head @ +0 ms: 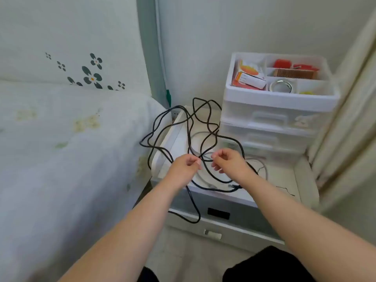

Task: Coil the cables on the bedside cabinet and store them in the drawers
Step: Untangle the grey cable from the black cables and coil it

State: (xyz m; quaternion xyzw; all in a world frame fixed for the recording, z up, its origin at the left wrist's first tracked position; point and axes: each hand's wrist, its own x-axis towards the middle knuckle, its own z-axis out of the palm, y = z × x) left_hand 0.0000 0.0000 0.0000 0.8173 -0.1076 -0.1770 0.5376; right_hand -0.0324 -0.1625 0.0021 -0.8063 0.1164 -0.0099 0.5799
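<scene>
Left hand (pixel 186 164) curled, fingertips pinching a strand of the black cable (pixel 205 127). Right hand (pixel 227 160) just beside it, fingers bent round another strand of the same cable, thumb and forefinger together on it. Both hands raised over the front part of the cabinet's surface (pixel 280 180), small gap between them.

Black cable in a loose tangle: big loops standing up behind the hands, some spilling over the surface's edge toward the bed (pixel 67 143), one long loop hanging down past the cabinet's front over the drawer (pixel 221 226). Plug end lying near the front edge of the surface, below the right wrist. Grey cable (pixel 203 137) curled flat on the surface under the black one. Thin dark wire (pixel 285 189) further along the surface, away from the bed.

Clear plastic organiser (pixel 278 110) at the back of the surface, small drawers closed, open top tray holding boxes, a comb and a roll of tape. Curtain (pixel 350 119) beyond the cabinet, on the side away from the bed.
</scene>
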